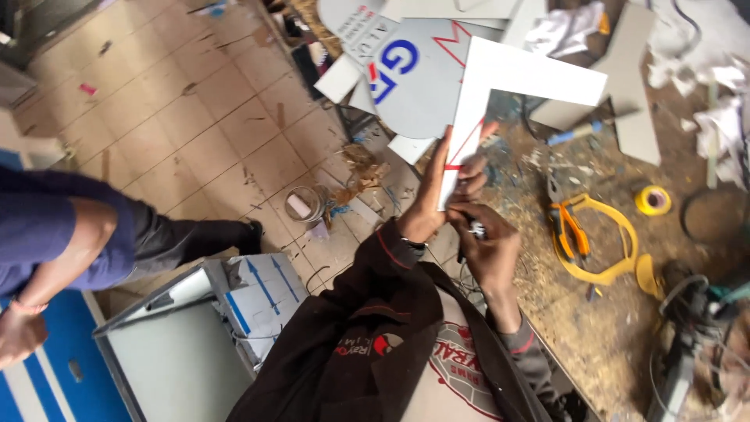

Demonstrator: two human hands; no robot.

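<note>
1. Left hand [437, 199]: I see it clasped on the lower end of the white L-shaped panel [500, 86], at centre frame.
2. Right hand [488, 242]: closed round a small dark tool [475, 230] at the panel's foot; I judge steady support and short strokes along the red lines best.
3. Grey sign board [414, 78], 12 o'clock: blue and red lettering.
4. White box [262, 293], 8 o'clock: blue arrows.
5. Yellow tape roll [652, 200], 3 o'clock.

The white L-shaped board [500, 86] looks like smooth, matt rigid plastic sheet with thin red lines. The worn wooden bench top [578, 312] is rough and gritty with sawdust. The yellow hacksaw frame [605, 242] looks like glossy painted metal. The yellow tape roll [653, 200] seems shiny plastic. The dark jacket sleeve [375, 312] is matt cloth.
</note>
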